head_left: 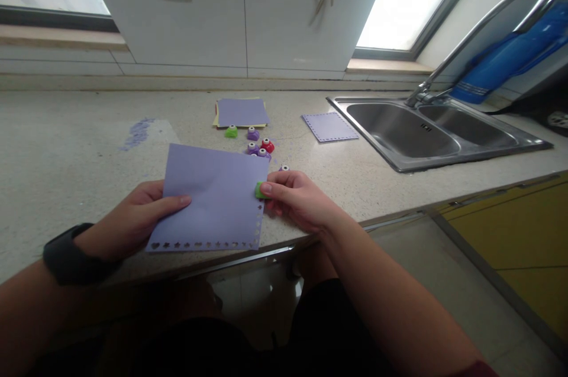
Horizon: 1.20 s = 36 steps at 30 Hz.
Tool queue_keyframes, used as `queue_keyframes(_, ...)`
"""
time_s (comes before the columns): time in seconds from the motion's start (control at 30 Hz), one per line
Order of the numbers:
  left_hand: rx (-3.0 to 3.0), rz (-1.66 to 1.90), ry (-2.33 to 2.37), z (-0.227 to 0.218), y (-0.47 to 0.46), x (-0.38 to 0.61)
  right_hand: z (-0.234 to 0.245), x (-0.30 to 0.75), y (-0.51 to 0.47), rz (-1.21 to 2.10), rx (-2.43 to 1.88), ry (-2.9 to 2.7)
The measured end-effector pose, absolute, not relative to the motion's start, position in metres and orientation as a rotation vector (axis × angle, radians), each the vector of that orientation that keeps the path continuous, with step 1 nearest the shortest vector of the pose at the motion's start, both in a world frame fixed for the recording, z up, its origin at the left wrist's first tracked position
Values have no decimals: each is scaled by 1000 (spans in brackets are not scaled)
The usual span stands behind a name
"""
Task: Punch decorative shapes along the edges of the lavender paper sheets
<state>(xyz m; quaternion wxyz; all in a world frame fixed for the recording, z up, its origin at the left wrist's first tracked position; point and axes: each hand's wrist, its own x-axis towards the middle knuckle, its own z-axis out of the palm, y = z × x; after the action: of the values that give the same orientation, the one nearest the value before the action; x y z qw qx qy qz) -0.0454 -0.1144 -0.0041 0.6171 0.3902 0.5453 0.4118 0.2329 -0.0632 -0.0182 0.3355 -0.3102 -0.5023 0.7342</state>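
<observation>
My left hand grips the left edge of a lilac paper sheet, thumb lying on top. Small shapes are punched along the sheet's bottom edge and up its lower right edge. My right hand pinches a small green paper punch against the sheet's right edge. A black watch sits on my left wrist.
Several small punches lie behind the sheet: green, purple, red. A stack of lilac and yellow paper and a punched lilac sheet lie farther back. Steel double sink with tap at right. Paper scraps at left.
</observation>
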Motion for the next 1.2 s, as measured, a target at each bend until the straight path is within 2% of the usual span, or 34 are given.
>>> queue_keyframes(1.2, 913, 932, 1276, -15, -111, -54, -21, 234, -63, 1883, -783, -1367)
